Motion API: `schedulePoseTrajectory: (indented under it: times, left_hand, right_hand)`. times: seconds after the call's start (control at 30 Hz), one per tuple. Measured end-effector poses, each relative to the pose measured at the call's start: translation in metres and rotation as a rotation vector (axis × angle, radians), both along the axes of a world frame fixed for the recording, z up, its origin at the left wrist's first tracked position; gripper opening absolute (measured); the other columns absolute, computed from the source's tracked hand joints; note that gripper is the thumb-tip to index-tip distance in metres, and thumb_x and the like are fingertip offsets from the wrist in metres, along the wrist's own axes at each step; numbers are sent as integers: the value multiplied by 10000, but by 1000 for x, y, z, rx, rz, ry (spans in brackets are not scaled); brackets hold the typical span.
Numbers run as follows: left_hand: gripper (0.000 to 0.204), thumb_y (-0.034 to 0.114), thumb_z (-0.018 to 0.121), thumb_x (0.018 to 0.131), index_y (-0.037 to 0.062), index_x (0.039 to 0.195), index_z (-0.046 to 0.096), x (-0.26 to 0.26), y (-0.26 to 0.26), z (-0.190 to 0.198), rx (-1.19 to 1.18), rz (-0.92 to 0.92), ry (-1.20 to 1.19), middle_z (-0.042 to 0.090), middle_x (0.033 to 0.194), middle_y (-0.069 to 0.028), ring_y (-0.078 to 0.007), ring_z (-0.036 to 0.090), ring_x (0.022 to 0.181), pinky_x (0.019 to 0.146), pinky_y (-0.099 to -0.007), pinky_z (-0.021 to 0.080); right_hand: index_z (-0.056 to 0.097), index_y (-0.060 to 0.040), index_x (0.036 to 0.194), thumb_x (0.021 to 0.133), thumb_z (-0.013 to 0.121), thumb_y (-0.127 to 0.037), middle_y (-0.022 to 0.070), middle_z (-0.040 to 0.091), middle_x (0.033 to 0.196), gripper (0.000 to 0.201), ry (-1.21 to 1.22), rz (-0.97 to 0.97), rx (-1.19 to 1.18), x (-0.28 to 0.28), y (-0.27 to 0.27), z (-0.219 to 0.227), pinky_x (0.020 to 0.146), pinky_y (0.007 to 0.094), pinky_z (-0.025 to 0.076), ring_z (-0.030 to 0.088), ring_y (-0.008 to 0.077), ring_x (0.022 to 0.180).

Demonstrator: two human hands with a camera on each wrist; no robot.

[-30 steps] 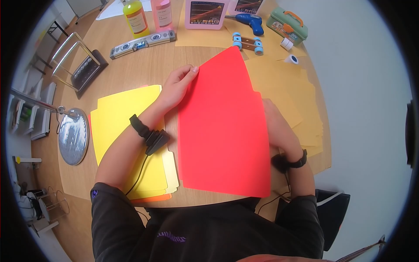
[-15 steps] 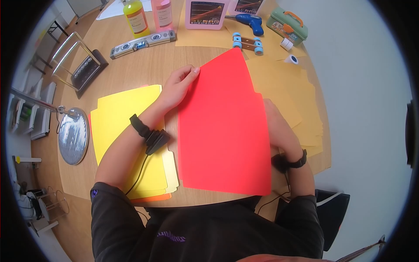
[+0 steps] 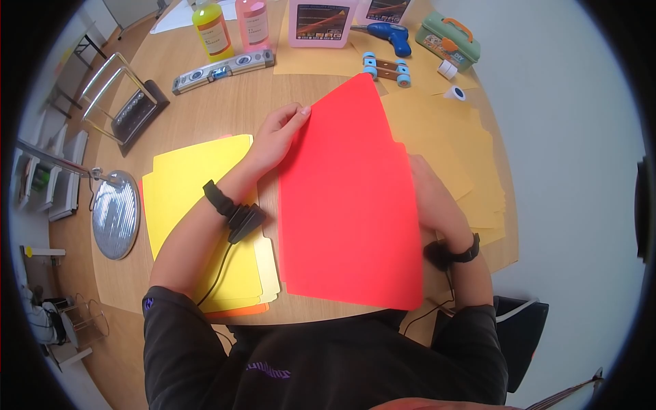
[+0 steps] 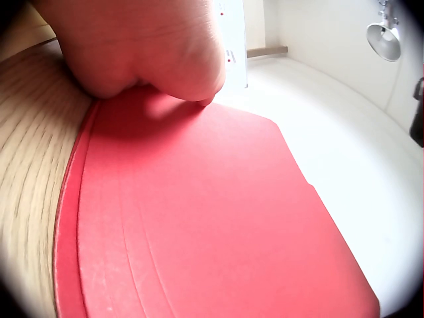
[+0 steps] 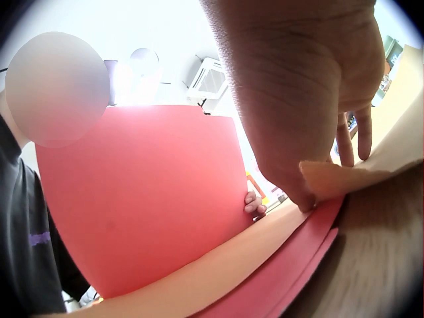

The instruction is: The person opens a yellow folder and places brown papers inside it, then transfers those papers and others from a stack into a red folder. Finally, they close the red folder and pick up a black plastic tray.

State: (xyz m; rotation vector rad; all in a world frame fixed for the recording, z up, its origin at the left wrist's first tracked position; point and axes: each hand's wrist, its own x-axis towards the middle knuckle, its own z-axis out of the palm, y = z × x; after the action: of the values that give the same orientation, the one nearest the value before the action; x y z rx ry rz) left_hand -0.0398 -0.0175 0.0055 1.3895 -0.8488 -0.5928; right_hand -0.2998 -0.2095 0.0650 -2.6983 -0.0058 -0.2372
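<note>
In the head view a red folder (image 3: 348, 205) stands raised at its right side. My left hand (image 3: 277, 137) pinches its upper left edge, thumb on top. The right hand (image 3: 434, 198) is partly hidden behind the raised red cover. From the right wrist, the red cover (image 5: 152, 192) tilts up beside a tan sheet (image 5: 218, 275) lying on more red card (image 5: 285, 278). The right hand (image 5: 305, 86) reaches down to tan paper with straight fingers, its thumb low by the paper's edge. The left wrist view shows the left hand (image 4: 142, 50) over the red folder (image 4: 199, 199).
Yellow folders (image 3: 198, 198) lie to the left, tan envelopes (image 3: 454, 143) to the right. Farther back are a spirit level (image 3: 224, 70), bottles (image 3: 213, 34), a blue toy drill (image 3: 393, 35), a small wheeled toy (image 3: 387, 70) and a green box (image 3: 447, 41). A Newton's cradle (image 3: 130, 109) stands back left.
The raised cover's lower right corner has dipped slightly since half a second ago, and its right edge has shifted a little left. Both hands stay in nearly the same places.
</note>
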Motion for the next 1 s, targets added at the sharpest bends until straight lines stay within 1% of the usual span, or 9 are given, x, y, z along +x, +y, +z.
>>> schedulePoseTrajectory:
  times: [0.13,0.47,0.57,0.63,0.67,0.73,0.77,0.83,1.0]
  left_hand:
    - [337,323,515,1088,33,934,588,1,4,4,45,-37,43,520,852,59,-39,449,839,776,-216,398]
    - [332,327,520,1085,34,953,601,0,4,6,59,-26,70,538,863,55,-37,473,844,779,-216,412]
    - [333,327,522,1085,30,961,609,0,5,6,50,-29,94,554,873,53,-35,487,847,783,-214,420]
    - [333,328,524,1083,28,973,619,1,5,6,51,-30,103,573,887,52,-34,502,859,793,-211,426]
    - [333,328,524,1083,28,973,619,1,5,6,51,-30,103,573,887,52,-34,502,859,793,-211,426]
    - [334,329,526,1083,26,986,628,1,4,6,50,-31,110,583,896,51,-34,512,867,801,-211,431]
    - [334,329,526,1083,26,986,628,2,5,6,49,-30,110,583,896,51,-34,512,867,801,-211,431]
    - [332,326,527,1082,25,990,631,2,4,4,47,-41,131,587,901,51,-33,516,871,805,-213,433]
    - [351,344,532,1079,28,963,631,0,2,5,24,-13,112,577,867,50,-35,495,829,763,-215,422]
  right_hand:
    - [607,9,1142,880,649,-79,175,633,1185,279,-32,-88,69,-1,0,-3,959,414,501,600,361,1101]
    - [630,25,930,870,660,-45,131,687,935,96,-116,-206,148,1,-3,-1,760,367,561,674,327,847]
    - [625,25,908,862,664,-1,105,676,862,66,-252,-248,198,3,0,3,679,318,555,681,254,739]
    - [619,14,927,899,652,23,71,648,810,44,-294,-270,290,1,1,2,647,240,524,657,122,696]
    - [619,14,927,899,652,23,71,648,810,44,-294,-269,289,-1,0,1,647,240,524,657,122,696]
    - [614,4,957,937,623,38,30,626,793,41,-229,-393,493,-7,-1,1,644,184,483,611,33,700]
    - [614,4,957,937,623,38,30,626,793,41,-229,-392,493,-6,0,1,644,184,483,611,33,700]
    - [606,-1,982,959,592,51,4,620,812,59,-441,-357,775,-1,5,4,636,160,454,581,-3,725]
    - [637,6,986,945,615,58,-10,631,835,70,-462,-418,648,2,-6,11,627,167,457,584,8,725]
